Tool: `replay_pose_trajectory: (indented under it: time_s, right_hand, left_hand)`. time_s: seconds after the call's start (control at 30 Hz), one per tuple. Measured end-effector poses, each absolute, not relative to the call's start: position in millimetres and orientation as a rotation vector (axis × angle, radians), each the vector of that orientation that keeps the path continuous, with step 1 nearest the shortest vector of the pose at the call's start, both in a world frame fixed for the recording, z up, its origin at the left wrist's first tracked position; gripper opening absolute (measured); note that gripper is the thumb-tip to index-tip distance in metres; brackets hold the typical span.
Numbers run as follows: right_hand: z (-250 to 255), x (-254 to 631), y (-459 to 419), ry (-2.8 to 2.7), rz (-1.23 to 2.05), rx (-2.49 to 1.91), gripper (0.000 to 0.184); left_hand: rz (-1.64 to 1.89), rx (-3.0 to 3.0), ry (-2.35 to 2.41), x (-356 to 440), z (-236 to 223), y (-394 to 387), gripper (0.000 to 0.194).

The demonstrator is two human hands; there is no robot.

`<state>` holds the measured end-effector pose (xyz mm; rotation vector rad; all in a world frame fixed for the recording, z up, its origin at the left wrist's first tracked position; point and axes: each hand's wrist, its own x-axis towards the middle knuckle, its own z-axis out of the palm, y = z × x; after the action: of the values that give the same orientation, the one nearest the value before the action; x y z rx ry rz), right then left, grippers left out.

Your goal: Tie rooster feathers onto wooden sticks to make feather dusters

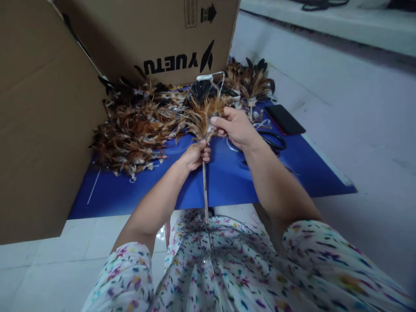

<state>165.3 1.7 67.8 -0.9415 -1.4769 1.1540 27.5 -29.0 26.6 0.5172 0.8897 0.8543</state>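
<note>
in the left hand (196,155), closed with thumb on top around the neck of a brown feather bunch (203,115), right at the head of a thin stick (205,186) pointing down toward the lap. in the right hand (238,129), nearly shut in a pinch of thumb and fingertips at the right side of the same bunch; too small to tell whether on a single feather, several, or a thread. best to hold the neck firmly with the left, snug enough against slipping or twisting, yet without crushing the quills. with the right, pinch lightly near the base rather than at the soft tips, to avoid bending or shedding barbs. set quill ends close to the stick, tips fanned outward, and turn the stick a little at a time for even fullness all round. watch for gaps or a lopsided side, probably the likeliest fault. just beyond the bunch, a white wire frame (204,77); to the left on the blue desk (227,186), a broad heap of loose feathers (133,130); to the right, another feather cluster (248,84), white strands (262,124), black looped handles (276,139), perhaps of scissors, and a dark phone (286,119). at the back, standing cardboard (182,30).
</note>
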Motion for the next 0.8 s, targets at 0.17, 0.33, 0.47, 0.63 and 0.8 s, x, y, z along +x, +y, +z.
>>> replay_pose_trajectory:
  time_s: [0.17, 0.33, 0.47, 0.63, 0.8]
  right_hand:
    - [70.0, 164.2, -1.8, -1.555, 1.256, -0.966, 0.021]
    - [69.1, 170.9, 5.3, -1.629, 1.261, -1.05, 0.014]
    - [76.0, 175.6, 14.8, -1.833, 1.241, -1.065, 0.013]
    - [91.9, 173.0, 25.5, -2.19, 1.175, -1.139, 0.02]
    - [107.8, 164.8, 35.7, -2.52, 1.069, -1.215, 0.017]
  left_hand:
    - [0.829, 0.6, 0.936, 30.7, 29.5, -34.2, 0.023]
    - [0.854, 0.646, 0.975, 32.2, 29.2, -34.4, 0.022]
    - [0.863, 0.67, 0.992, 33.0, 30.7, -35.8, 0.021]
    - [0.854, 0.697, 0.968, 34.0, 34.0, -39.7, 0.019]
    - [0.84, 0.723, 0.94, 34.1, 32.6, -39.0, 0.019]
